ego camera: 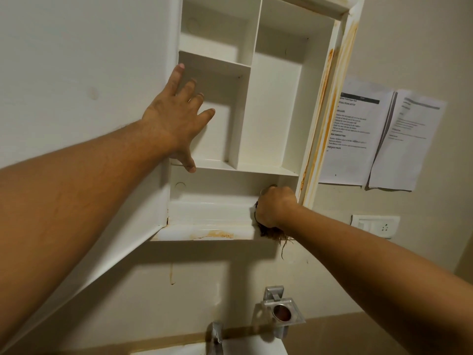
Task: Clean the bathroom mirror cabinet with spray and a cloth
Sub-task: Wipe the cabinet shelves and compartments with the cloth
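we're wiping the bottom shelf [210, 208] of the mirror cabinet [330, 73]. our right hand [276, 206] clenches a frayed brown cloth [271, 233] at its right end. our left hand [174, 116] is spread, empty, at the cabinet's left edge. next, probably, sweep left toward the rust stains [220, 234].

I get warm, rather dim indoor light from above: the cabinet [271, 111] throws a broad soft shadow on the wall [204, 260] beneath, and the left hand [176, 116] darkens one compartment. Wide-angle bowing tilts straight edges outward. The printed sheets [358, 134] read soft, no glare.
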Available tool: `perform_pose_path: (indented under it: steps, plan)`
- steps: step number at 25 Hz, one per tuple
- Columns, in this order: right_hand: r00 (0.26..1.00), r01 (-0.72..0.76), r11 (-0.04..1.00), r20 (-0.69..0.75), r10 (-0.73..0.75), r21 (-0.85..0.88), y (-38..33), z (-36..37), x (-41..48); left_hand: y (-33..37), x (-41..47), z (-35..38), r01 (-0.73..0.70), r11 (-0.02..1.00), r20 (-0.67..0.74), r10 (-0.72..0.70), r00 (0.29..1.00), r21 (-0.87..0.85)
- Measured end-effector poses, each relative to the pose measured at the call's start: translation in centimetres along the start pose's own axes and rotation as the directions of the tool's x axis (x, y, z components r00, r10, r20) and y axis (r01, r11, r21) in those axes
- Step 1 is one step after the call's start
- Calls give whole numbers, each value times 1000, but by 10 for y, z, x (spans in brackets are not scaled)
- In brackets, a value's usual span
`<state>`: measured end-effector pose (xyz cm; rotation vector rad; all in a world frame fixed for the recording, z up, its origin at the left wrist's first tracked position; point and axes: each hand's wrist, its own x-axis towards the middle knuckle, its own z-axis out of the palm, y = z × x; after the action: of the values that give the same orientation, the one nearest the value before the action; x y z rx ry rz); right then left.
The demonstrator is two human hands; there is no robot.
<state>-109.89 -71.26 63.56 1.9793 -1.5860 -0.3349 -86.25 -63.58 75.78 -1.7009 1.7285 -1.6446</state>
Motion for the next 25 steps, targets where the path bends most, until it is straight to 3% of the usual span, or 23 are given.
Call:
perform_pose_path:
  steps: [6,10,15,18,23,25]
  plan:
    - [968,-50,967,250,-14,250,12,-24,12,-1,2,-1,-1,1000,-3,1,1000,-14]
    - [956,-55,962,293,-27,267,14,-23,11,-1,-2,0,1,1000,7,-1,1000,7]
    - [971,-97,938,237,17,334,13,-13,7,1,-3,0,1,1000,17,-2,1000,14]
    - [956,-128,907,293,6,401,15,-14,10,1,-2,-3,-4,1000,29,4,1000,-1]
    - [917,-6,948,379,-121,318,18,-20,19,1,-4,-3,2,1000,45,-2,999,1]
    - [912,-41,937,396,-107,346,15,-23,21,1,-4,-2,-2,1000,40,2,999,-2]
